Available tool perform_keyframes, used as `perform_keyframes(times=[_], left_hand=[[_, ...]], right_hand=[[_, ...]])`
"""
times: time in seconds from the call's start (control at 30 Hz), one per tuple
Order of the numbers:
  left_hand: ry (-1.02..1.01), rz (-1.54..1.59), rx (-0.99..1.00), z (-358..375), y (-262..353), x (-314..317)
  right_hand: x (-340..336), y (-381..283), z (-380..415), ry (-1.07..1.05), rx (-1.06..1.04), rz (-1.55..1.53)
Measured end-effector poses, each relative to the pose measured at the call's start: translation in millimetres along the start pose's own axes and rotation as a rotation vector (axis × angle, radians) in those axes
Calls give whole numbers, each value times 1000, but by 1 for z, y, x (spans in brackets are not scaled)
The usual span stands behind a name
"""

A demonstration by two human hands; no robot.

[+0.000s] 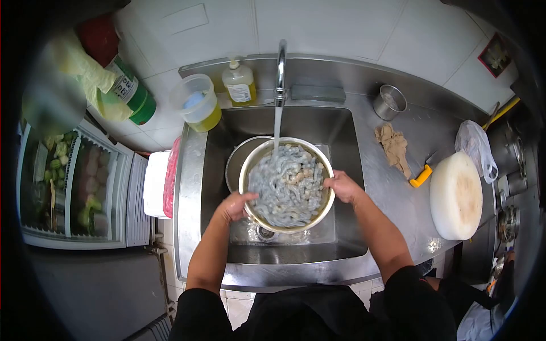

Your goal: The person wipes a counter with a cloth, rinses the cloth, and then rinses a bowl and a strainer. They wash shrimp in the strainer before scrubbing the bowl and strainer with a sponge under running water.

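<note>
A round metal bowl (289, 229) full of grey, raw-looking shrimp (284, 190) is held over the sink (348, 238). My left hand (234, 207) grips its rim at the lower left, thumb over the edge. On the right side, my right hand (343, 186) is closed on the rim as well; its fingers under the bowl are hidden. Water runs from the faucet (280, 74) into the back of the bowl. Behind it at the left, a second metal bowl (232, 170) sits in the sink, partly covered.
Behind the sink stand a soap bottle (240, 85) and a plastic tub (200, 108) of yellow liquid. A metal cup (390, 102), brown cloth (393, 149), yellow-handled tool (421, 176) and thick white cutting board (456, 196) lie rightward. A glass-topped cooler (74, 187) is left.
</note>
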State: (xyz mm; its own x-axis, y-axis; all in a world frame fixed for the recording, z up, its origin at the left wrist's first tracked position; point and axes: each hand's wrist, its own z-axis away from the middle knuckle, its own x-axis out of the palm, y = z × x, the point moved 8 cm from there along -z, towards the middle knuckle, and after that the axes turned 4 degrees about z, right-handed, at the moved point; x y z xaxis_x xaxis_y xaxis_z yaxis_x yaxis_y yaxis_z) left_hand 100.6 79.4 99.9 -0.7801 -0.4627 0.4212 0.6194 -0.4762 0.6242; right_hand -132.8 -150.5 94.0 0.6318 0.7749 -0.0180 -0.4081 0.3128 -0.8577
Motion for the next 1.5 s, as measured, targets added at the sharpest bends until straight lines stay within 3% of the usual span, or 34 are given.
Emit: perform_keyframes(times=[0.1,0.17,0.2,0.3,0.33,0.43,0.53,0.63,0.77,0.87,1.0,1.1,1.2,1.3,1.43,1.5], left_hand=[[216,78,146,25,-32,8],[236,211,172,31,-51,20],[245,276,188,32,-55,24],[311,376,165,34,-70,27],[325,409,186,42,-64,37],[309,459,252,51,-59,56],[292,436,254,47,-66,63],[303,416,239,41,-71,59],[336,460,241,32,-80,53],[350,515,274,31,-78,43],[356,548,317,40,-71,50],[325,414,303,35,-74,50],[343,420,170,27,-84,47],[341,512,215,39,-72,56],[366,498,214,33,-78,48],[413,551,263,39,-77,49]], right_hand=[[7,-51,1,37,-21,221],[7,-65,-5,88,-39,320],[11,-78,0,162,-142,335],[47,-139,54,632,-545,1010],[62,-127,48,446,-543,966],[95,-111,37,429,-526,1049],[111,-110,2,297,-258,775],[137,-110,-18,-68,-115,925],[173,-79,-17,-275,-294,1272],[175,-100,50,12,-357,1423],[169,-91,63,32,-320,1444],[152,-78,16,44,-414,1414],[131,-86,-23,157,-330,1188],[142,-91,-16,137,-267,1091],[194,-97,62,68,-666,1465],[192,-85,64,-77,-715,1563]])
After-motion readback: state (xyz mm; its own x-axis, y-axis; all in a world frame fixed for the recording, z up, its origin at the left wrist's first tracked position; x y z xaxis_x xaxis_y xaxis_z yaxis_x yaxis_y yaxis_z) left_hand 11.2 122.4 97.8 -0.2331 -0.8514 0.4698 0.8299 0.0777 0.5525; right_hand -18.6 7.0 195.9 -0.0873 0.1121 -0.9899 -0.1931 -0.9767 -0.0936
